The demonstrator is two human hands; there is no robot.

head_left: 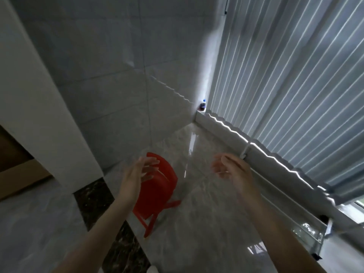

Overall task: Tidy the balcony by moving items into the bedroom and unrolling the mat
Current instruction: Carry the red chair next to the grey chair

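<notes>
A small red plastic chair stands on the glossy balcony floor, just below the middle of the head view. My left hand hovers over the chair's back, fingers spread and relaxed, holding nothing; motion blur hides whether it touches. My right hand is raised to the right of the chair, apart from it, fingers loosely curved and empty. A dark drink bottle with a blue cap stands on the ledge in the far corner. No mat is in view.
A tiled wall closes the far side. Vertical blinds hang over a low ledge along the right. A white pillar and dark stone threshold mark the doorway at left. A glass tank sits on the ledge at right.
</notes>
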